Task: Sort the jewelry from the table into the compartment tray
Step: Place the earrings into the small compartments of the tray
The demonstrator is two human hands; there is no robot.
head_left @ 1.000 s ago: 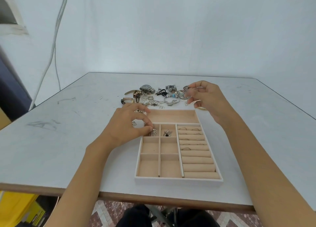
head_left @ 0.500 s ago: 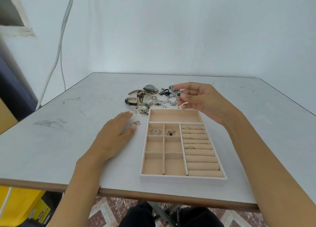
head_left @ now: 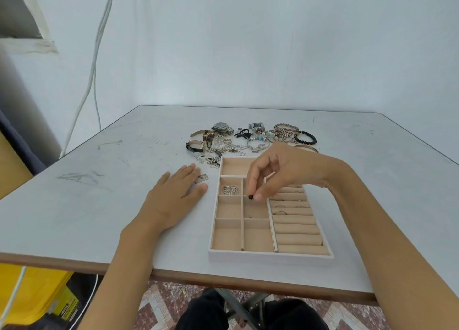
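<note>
Jewelry pile (head_left: 248, 140) lies beyond tray (head_left: 270, 257); right hand (head_left: 285, 170) pinches black bead (head_left: 250, 197), left hand (head_left: 173, 198) rests flat

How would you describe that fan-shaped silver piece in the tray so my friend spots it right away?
On the grey table sits a beige compartment tray. Below its long far compartment are two columns of small squares; the silver piece lies in the left column's farthest square. It is a ribbed fan, unlike the thin rings tucked in the rolls on the right.
</note>
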